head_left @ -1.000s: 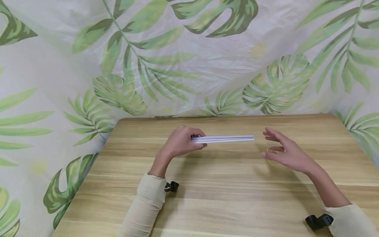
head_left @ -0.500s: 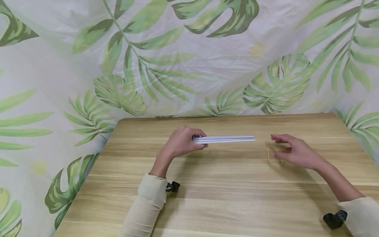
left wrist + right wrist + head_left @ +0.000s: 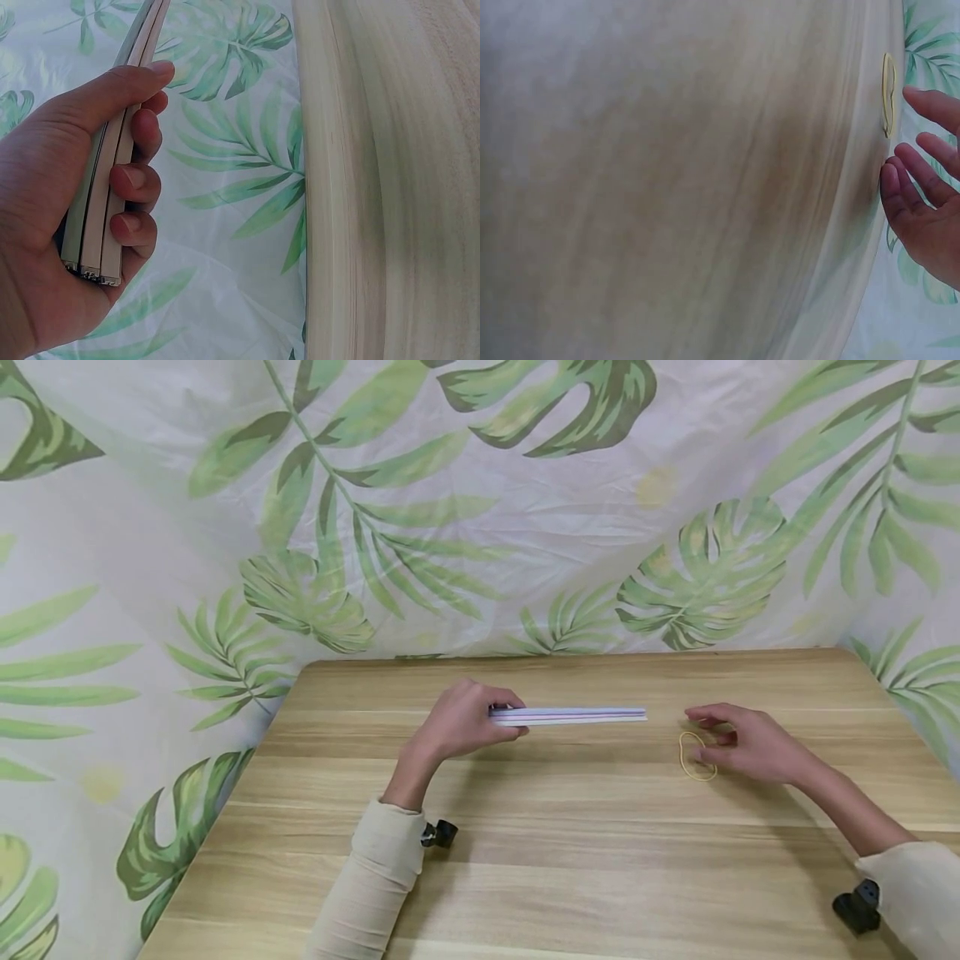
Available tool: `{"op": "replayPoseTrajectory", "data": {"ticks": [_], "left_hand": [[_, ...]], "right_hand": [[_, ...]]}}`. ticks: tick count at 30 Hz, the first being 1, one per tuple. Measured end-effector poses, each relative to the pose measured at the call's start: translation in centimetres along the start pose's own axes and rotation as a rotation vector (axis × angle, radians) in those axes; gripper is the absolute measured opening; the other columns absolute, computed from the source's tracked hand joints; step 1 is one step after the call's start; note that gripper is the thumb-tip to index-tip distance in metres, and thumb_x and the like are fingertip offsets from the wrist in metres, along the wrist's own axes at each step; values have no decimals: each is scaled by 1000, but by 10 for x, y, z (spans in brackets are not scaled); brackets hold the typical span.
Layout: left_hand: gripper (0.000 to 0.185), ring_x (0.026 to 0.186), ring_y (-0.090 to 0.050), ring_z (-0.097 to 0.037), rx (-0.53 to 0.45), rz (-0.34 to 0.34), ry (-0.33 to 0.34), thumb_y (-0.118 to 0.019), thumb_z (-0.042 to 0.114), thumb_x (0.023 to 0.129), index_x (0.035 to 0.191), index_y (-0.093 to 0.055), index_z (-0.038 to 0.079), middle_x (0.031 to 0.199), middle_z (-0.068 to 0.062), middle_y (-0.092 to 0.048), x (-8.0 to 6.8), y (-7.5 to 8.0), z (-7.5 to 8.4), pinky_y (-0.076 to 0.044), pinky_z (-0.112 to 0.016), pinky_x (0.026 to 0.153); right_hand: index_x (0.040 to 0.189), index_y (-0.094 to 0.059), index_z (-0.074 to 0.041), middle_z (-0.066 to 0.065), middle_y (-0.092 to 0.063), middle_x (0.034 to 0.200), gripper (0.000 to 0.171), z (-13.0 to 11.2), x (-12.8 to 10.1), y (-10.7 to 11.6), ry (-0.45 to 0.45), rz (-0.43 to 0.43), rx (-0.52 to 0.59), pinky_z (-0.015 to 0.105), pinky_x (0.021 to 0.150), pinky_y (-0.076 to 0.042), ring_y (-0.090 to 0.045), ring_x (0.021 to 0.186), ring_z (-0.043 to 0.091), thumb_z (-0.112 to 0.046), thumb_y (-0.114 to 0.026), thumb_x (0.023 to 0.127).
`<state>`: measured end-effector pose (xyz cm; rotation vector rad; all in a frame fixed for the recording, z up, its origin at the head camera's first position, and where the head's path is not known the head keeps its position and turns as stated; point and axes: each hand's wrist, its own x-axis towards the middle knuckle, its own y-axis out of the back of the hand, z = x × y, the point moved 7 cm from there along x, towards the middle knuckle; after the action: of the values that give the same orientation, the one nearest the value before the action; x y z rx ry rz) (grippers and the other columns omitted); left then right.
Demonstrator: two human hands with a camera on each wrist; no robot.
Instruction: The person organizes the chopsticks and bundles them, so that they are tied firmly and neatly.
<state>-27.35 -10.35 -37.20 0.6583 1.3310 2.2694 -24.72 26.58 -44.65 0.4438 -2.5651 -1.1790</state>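
Presently, your left hand [image 3: 457,724] gripped the stack of flat strips [image 3: 570,716] above the table [image 3: 525,860]. At three o'clock of it, your right hand [image 3: 746,745], fingers relaxed and holding nothing, rested beside the rubber band [image 3: 696,755] lying flat on the wood.

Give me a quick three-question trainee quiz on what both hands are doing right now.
1. True or false: the left hand grips the stack of flat strips at one end.
2. What lies on the table at the right hand? A) scissors B) rubber band C) pen
3. How many strips show in the left wrist view?

Key: 1 true; 2 B; 3 three.
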Motion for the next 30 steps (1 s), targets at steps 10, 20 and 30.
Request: {"op": "replayPoseTrajectory", "data": {"ticks": [10,20,30], "left_hand": [[20,67,-60,-2,26,-16,-5,-90,32,87,104,-84,22,85,10,-78,1,-3,1,-48,-25,64],[22,70,-60,-4,47,-26,-6,-91,33,87,104,-84,22,88,8,-79,2,-6,3,-48,-25,66],[20,69,-58,-4,51,-24,-7,-91,31,86,103,-84,22,87,8,-78,2,-6,5,-46,-24,65]], "right_hand": [[135,-69,3,21,-76,127,52,1,8,-3,13,-39,-45,34,85,-63,-73,113,39,-14,-88,89],[128,-74,1,13,-81,114,42,3,17,-6,0,3,-55,25,80,-61,-75,100,27,-10,-87,90],[121,-77,2,-1,-77,93,31,2,21,-10,-42,-55,-14,20,72,-54,-65,81,-1,-2,-82,91]]}}
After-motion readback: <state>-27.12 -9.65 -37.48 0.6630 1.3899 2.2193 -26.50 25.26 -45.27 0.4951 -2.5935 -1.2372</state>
